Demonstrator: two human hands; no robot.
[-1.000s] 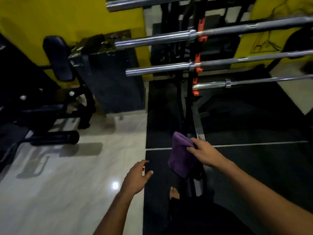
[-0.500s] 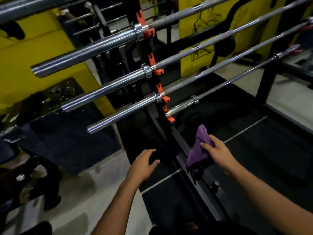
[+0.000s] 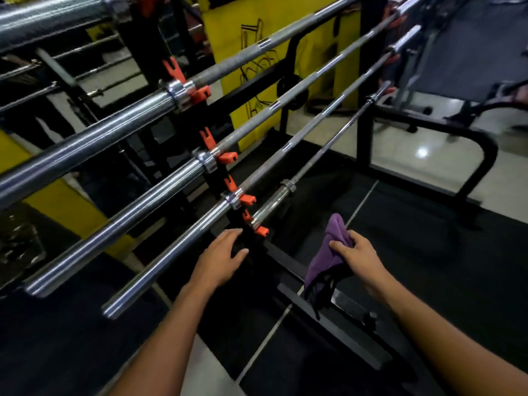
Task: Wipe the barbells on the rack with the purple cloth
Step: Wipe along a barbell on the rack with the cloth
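Yellow walls (image 3: 274,32) and pale glossy tiles (image 3: 423,150) are seen behind a dark rubber-matted floor (image 3: 428,252), on which a black rack (image 3: 217,178) with orange hooks (image 3: 228,157) is stood. Several barbells (image 3: 137,207) are laid across the hooks in a descending row, their chrome sleeves pointed toward the viewer. The purple cloth (image 3: 323,258) is pinched in a bunch by the right hand (image 3: 357,255), fingers curled round it, just below and right of the lowest barbell (image 3: 274,201), which is not touched by it. The left hand (image 3: 220,258) is held empty with relaxed, spread fingers near the rack's upright, beside the lowest hook. No wiping appears to be under way; the approach step is judged to be in hand. Next, the cloth would need to be raised, wrapped over a bar, and drawn along its length.
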